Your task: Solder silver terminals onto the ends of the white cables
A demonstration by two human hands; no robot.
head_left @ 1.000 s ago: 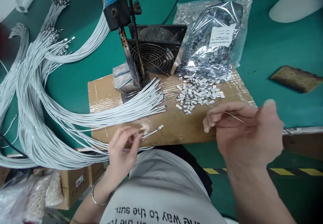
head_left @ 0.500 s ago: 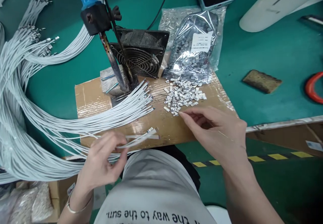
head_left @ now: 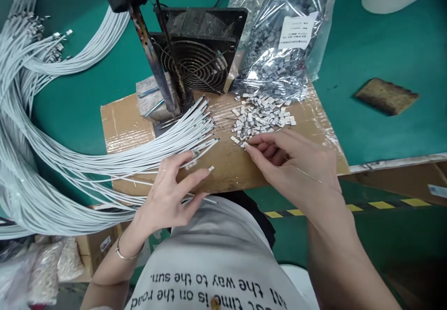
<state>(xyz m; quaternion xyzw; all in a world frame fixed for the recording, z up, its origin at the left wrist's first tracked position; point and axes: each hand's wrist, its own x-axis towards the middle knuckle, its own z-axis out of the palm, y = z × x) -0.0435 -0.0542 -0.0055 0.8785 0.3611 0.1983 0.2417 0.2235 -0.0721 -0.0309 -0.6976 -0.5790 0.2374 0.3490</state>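
My left hand [head_left: 174,191], fingers apart, reaches over the front ends of a bundle of thin white cables [head_left: 139,161]. Its index finger touches or nearly touches the cable ends. Beside its fingers lies a cable end with a small white connector [head_left: 211,168], its cable partly hidden by the hand. At the near edge of a pile of small white connectors [head_left: 261,114], my right hand [head_left: 296,165] pinches one small connector [head_left: 244,145] between thumb and index finger. A soldering iron [head_left: 153,63] points down beside the cable tips.
Behind the cables stand a black fan [head_left: 195,61] and a grey block [head_left: 146,98]. A clear bag of parts [head_left: 275,44] lies behind the pile. Cardboard [head_left: 223,172] covers the green table. A brown sponge [head_left: 386,97] sits at right.
My left hand has let go of the cable it pinched and moved right and up to the cable ends, fingers spreading. My right hand stays at the pile. The view has shifted nearer.
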